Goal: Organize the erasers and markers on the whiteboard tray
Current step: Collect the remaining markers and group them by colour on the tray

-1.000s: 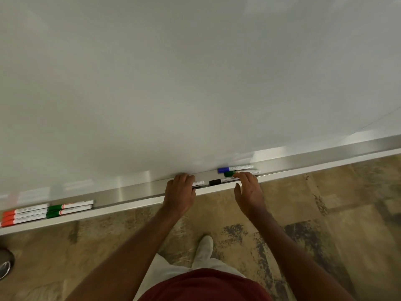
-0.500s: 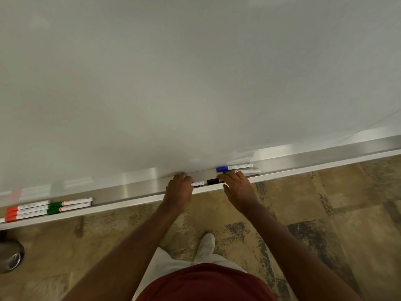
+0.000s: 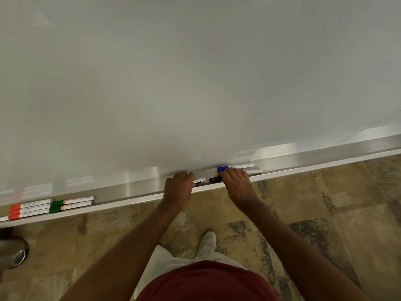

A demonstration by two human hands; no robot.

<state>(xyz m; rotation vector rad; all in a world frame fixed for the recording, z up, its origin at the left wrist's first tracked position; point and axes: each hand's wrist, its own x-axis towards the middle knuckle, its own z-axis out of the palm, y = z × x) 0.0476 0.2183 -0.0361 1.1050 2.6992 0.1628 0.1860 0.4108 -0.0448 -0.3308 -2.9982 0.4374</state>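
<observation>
My left hand [image 3: 178, 190] is curled over the metal whiteboard tray [image 3: 141, 189], closed on a marker whose white end [image 3: 198, 180] sticks out to the right. My right hand [image 3: 236, 183] lies just to the right, fingers over a black-capped marker [image 3: 214, 179]; only its cap shows. Behind those fingers a blue-capped marker [image 3: 235, 166] rests against the board. Another marker's white end [image 3: 254, 170] pokes out to the right of the hand. At the tray's far left lie red-capped markers [image 3: 30, 208] and green-capped markers [image 3: 71, 202], grouped side by side.
The whiteboard [image 3: 195, 83] fills the upper view. The tray runs on to the right [image 3: 325, 155]. Below are patterned carpet, my white shoe [image 3: 207, 244] and a metal bin [image 3: 13, 253] at the lower left.
My right hand has slid left along the tray and now covers the green cap and the black marker's barrel. My left hand and the markers have stayed in place.
</observation>
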